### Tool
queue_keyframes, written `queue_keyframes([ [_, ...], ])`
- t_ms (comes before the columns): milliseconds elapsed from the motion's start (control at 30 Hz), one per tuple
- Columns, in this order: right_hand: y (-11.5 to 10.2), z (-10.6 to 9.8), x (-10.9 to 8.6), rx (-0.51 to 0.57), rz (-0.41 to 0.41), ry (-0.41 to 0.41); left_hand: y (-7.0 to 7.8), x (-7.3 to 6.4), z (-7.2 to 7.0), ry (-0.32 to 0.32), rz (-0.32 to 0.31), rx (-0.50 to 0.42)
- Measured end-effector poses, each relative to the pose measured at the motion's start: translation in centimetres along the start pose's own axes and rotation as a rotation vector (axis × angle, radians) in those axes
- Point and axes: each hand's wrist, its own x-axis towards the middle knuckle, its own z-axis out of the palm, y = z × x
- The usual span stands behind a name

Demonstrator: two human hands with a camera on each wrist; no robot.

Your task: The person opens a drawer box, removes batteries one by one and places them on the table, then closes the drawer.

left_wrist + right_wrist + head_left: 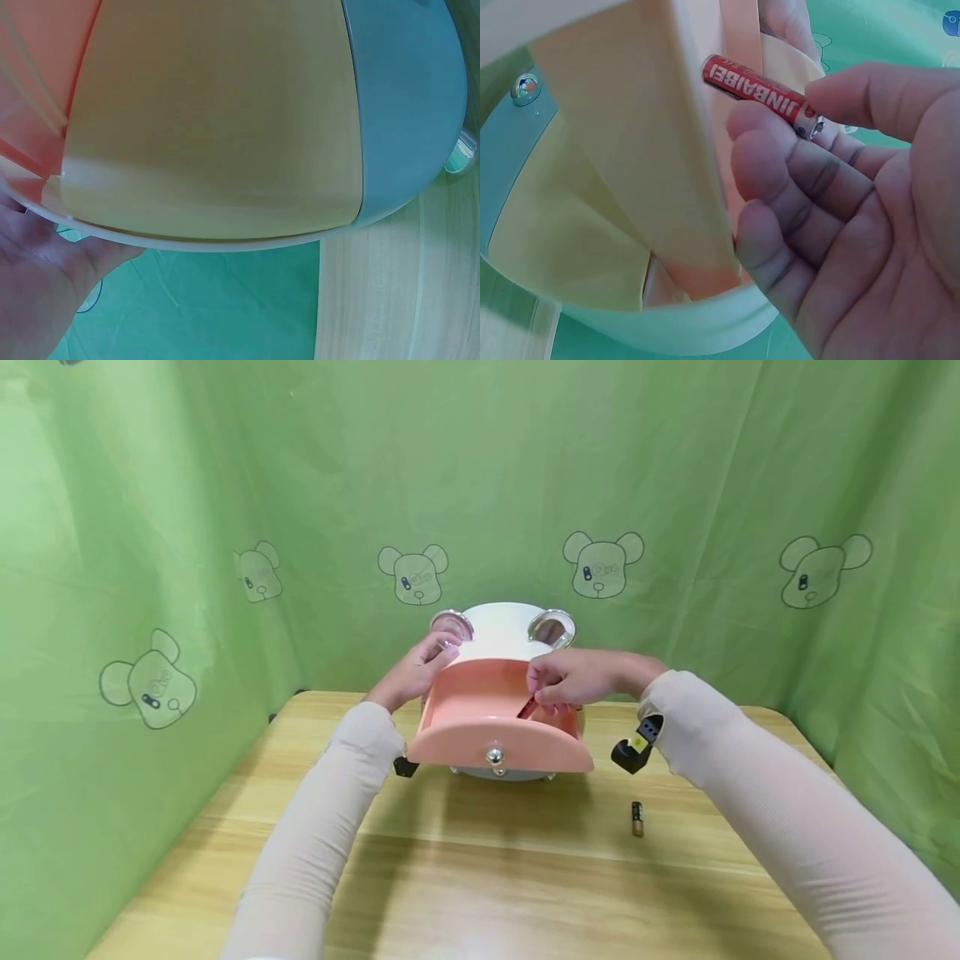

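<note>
Right hand (577,675) pinching a slim red cylindrical battery (754,91) over an open coral-pink drawer with a rounded front (450,745)!
Thumb and fingertip have it by one silver end, the other end pokes free, and the spare fingers curl below; it looks stiff and fairly light, perhaps slick on that glossy printed wrapper, so a hold round mid-barrel should best stop it rolling. Whether it touches the drawer's inside, I can't tell. Across to the left hand (417,670), resting at the side of the rounded white casing (506,622), its fingers partly hidden, so no call on the grip. Out front, a silver ball knob (494,757); beyond, a black-and-copper battery (637,818) lies on the pale wooden table (480,877).
</note>
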Motion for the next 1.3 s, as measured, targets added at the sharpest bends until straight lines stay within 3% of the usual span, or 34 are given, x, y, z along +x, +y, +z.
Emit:
queue_keyframes([
  [733,0.8,-0.1,-1.3,0.037,-0.052,0.047,0.1,0.0,0.0,0.009,-0.007,-0.008],
  [1300,1.4,-0.4,-2.3,0.057,-0.04,0.075,0.0,0.1,0.0,0.007,-0.008,-0.004],
])
